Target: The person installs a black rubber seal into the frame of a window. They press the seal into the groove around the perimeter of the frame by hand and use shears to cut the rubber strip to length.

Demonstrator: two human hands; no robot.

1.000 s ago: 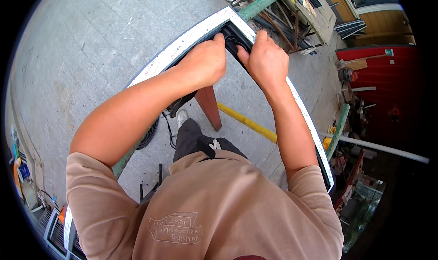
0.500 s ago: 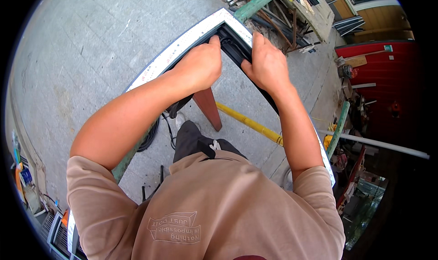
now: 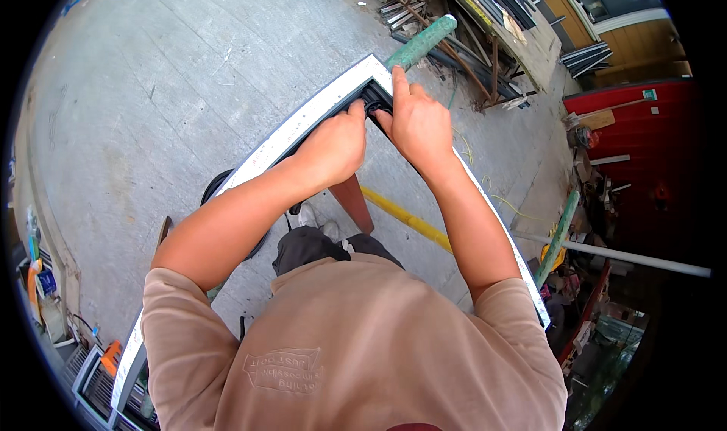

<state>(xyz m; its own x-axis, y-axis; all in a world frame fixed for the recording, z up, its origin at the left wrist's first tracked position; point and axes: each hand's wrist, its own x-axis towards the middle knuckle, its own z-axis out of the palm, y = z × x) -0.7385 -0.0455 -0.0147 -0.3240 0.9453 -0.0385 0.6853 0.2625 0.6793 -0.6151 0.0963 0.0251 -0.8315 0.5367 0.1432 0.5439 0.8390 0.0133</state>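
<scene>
A large frame (image 3: 291, 130), its face covered in white film and its inner side dark, comes to a corner in front of me. Inside that corner a black rubber strip (image 3: 371, 107) bends in a small loop. My left hand (image 3: 333, 147) is closed, its thumb and curled fingers at the strip beside the corner. My right hand (image 3: 421, 127) grips the frame's right side. Its index finger lies along the white face, and the thumb reaches inside against the strip. Most of the fingertips on the inner side are hidden.
A green pole (image 3: 424, 41) sticks out beyond the corner, beside a pile of scrap metal. Below the frame are a reddish-brown leg (image 3: 352, 204) and a yellow bar (image 3: 409, 219). Black cable lies at left. A white pipe (image 3: 636, 255) and a red wall are at right.
My right hand has slid along the frame toward the corner, closer to my left hand. The frame's corner appears lower in view. The strip's loop is now between both hands.
</scene>
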